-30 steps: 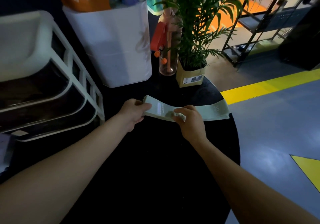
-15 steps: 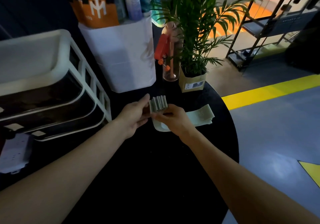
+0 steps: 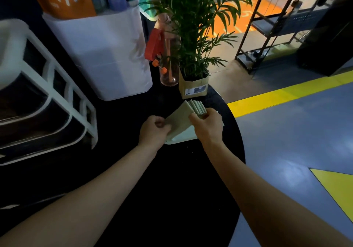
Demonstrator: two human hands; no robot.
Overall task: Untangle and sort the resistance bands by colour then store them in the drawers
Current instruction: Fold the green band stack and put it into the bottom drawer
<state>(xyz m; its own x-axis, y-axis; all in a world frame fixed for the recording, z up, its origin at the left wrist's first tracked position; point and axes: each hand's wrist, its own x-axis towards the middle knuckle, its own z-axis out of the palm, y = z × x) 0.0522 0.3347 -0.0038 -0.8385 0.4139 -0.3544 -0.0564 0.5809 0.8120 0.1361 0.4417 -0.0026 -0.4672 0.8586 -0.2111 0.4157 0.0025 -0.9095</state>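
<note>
Band (image 3: pixel 179 119) between hands | left hand (image 3: pixel 153 130) pinches | right hand (image 3: pixel 207 124) grips

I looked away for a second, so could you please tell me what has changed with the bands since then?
The pale green bands, stretched flat between both hands a second ago, are now gathered into a folded stack. The right hand slid onto the stacked ends; the left hand still grips the other end. Drawers and plant are unchanged.

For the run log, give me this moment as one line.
left hand: grips green bands | right hand: pinches folded ends | table: under | drawers: unused
</note>
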